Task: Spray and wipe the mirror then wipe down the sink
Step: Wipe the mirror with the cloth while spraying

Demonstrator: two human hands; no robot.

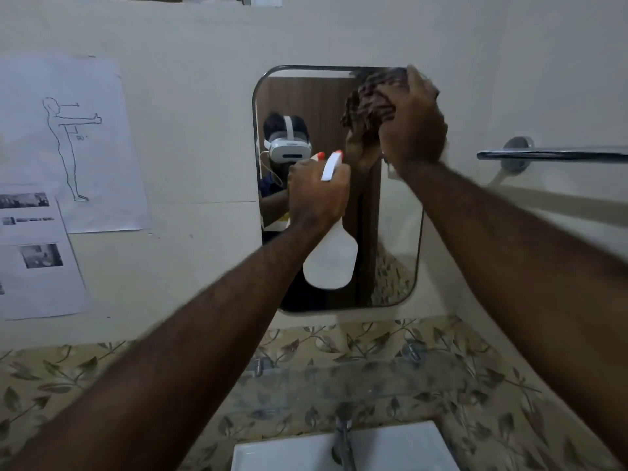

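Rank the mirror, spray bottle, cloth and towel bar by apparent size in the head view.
1. mirror
2. spray bottle
3. towel bar, cut off at the frame edge, so unsure against the bottle
4. cloth, partly under the right hand

the spray bottle (330, 266) is white, with an orange-red nozzle tip and trigger. the cloth (370, 96) at the mirror's (397, 232) top right corner is dark brown with a lighter striped or checked weave; blur hides the exact pattern. the mirror's rim is a thin dark line. the wall (204, 130) is cream. below the mirror, the tiles (441, 351) are beige with grey-green leaves and vines. the sink (390, 447) is white, its tap (343, 433) grey metal. the towel rail (550, 154) is shiny chrome. the papers (68, 147) are white with black line drawings and grey photos.
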